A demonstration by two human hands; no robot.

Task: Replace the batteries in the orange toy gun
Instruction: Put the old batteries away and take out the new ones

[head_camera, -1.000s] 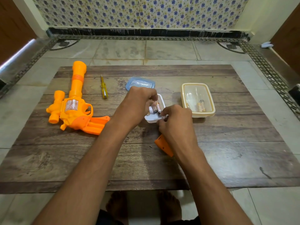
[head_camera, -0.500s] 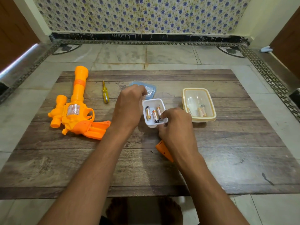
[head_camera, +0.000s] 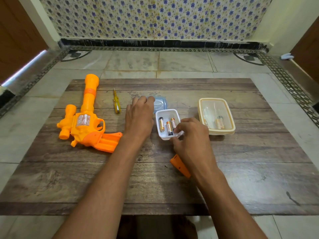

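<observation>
The orange toy gun (head_camera: 84,118) lies on its side at the left of the wooden table (head_camera: 241,169), grip toward me. A small white box (head_camera: 168,112) in the middle holds three batteries (head_camera: 161,124). My right hand (head_camera: 193,140) pinches the box's near right corner, fingertips over the rim beside the rightmost battery. My left hand (head_camera: 139,116) rests left of the box, its fingertips touching the edge of the blue lid (head_camera: 161,103) and holding nothing. The orange battery cover (head_camera: 179,165) lies partly under my right wrist, with a tiny screw (head_camera: 166,166) beside it.
A yellow screwdriver (head_camera: 116,102) lies between the gun and my left hand. A cream lidded container (head_camera: 216,116) with batteries inside stands right of the white box. Tiled floor surrounds the low table.
My left hand has let go of the white box and moved left and back onto the blue lid. The box has settled flat on the table with my right hand still on its corner.
</observation>
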